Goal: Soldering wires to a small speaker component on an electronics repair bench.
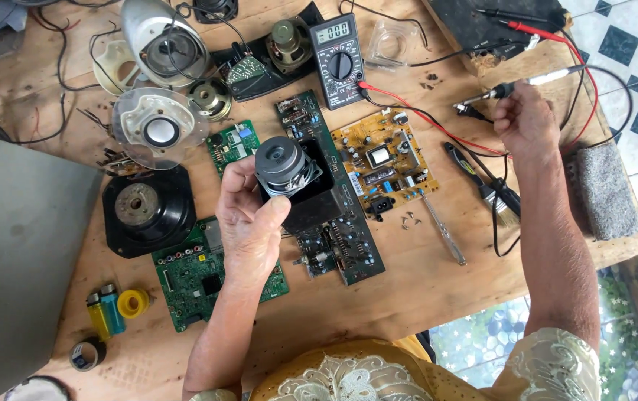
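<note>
My left hand holds a small round grey speaker driver lifted above the wooden table, over a long dark circuit board. My right hand is closed around a soldering iron at the right side, its dark tip end pointing left and its light handle running up to the right. A yellow circuit board lies between the two hands. A multimeter stands behind it, and its red lead trails toward my right hand.
Several speaker parts lie at the back left: a clear round housing, a black speaker frame, a silver shell. Green boards, a screwdriver, a brush, lighters and tape rolls are scattered. A grey case fills the left.
</note>
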